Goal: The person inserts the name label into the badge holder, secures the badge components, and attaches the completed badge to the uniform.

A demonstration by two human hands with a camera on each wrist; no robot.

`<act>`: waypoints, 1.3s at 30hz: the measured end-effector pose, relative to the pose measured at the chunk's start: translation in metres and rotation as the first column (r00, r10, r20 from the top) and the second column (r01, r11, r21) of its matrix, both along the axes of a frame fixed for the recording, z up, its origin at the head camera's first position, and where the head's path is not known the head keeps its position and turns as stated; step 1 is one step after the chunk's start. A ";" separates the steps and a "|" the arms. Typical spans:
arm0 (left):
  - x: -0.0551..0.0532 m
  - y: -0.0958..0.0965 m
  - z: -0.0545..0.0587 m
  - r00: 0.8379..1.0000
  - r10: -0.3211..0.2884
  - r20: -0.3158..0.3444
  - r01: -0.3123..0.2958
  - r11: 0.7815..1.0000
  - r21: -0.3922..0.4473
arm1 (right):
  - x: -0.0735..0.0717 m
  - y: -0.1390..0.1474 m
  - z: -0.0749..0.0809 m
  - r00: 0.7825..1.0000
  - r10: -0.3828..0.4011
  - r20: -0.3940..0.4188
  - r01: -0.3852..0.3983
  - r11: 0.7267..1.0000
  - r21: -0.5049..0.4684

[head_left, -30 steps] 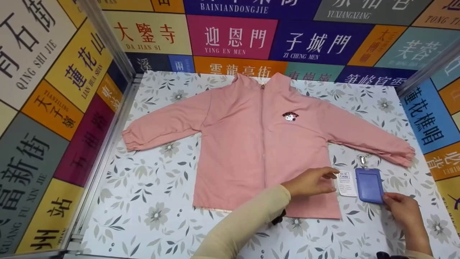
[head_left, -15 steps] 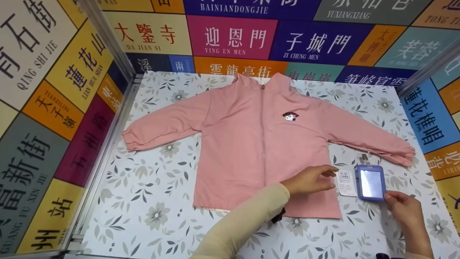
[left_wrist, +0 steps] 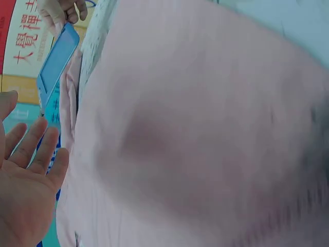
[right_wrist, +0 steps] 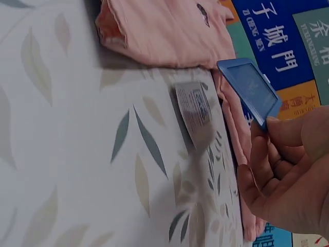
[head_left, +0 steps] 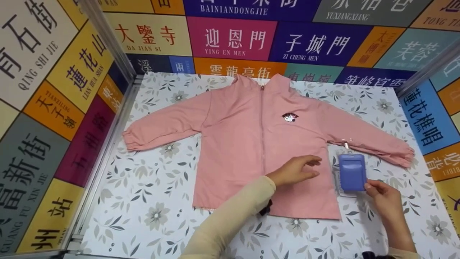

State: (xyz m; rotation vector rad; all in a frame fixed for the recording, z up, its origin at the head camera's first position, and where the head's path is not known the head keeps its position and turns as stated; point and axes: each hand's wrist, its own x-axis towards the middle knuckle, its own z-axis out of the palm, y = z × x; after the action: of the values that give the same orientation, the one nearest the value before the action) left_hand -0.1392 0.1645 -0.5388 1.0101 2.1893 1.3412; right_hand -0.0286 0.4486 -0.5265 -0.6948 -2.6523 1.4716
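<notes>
My right hand pinches the lower right corner of a blue badge holder with a metal clip at its top. In the right wrist view the holder is raised over the table, thumb against its corner. A white printed card lies on the tablecloth; the holder covers most of it in the head view. My left hand is over the lower part of a pink zip jacket, fingers extended. The left wrist view shows this hand with fingers spread and nothing held.
The jacket lies flat, sleeves out, with a small cartoon emblem on its chest. Beneath it is a white floral tablecloth. Panels of coloured signs close in the back and both sides, with metal frame edges at the corners.
The badge holder has come up off the table and moved left over the card in my right hand. My left hand has drawn back left, away from the card.
</notes>
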 end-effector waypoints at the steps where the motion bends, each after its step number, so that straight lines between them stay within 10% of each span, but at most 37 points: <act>1: -0.003 -0.005 0.001 1.000 0.009 0.002 -0.009 1.000 0.005 | -0.004 -0.007 0.000 1.000 0.010 -0.019 -0.010 1.000 -0.003; 18: -0.033 -0.082 0.008 0.977 0.210 0.029 -0.211 0.977 0.037 | -0.053 -0.116 -0.007 0.974 0.183 -0.131 -0.205 0.962 -0.178; 39: -0.038 -0.149 0.002 0.877 0.446 0.181 -0.476 0.858 0.192 | -0.073 -0.201 -0.020 0.932 0.328 -0.153 -0.354 0.913 -0.202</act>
State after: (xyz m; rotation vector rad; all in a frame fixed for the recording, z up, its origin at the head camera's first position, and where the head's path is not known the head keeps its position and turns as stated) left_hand -0.1770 0.0152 -0.5368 0.4495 2.2993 1.8525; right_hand -0.1018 0.2473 -0.5470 -0.1406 -2.6393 1.8560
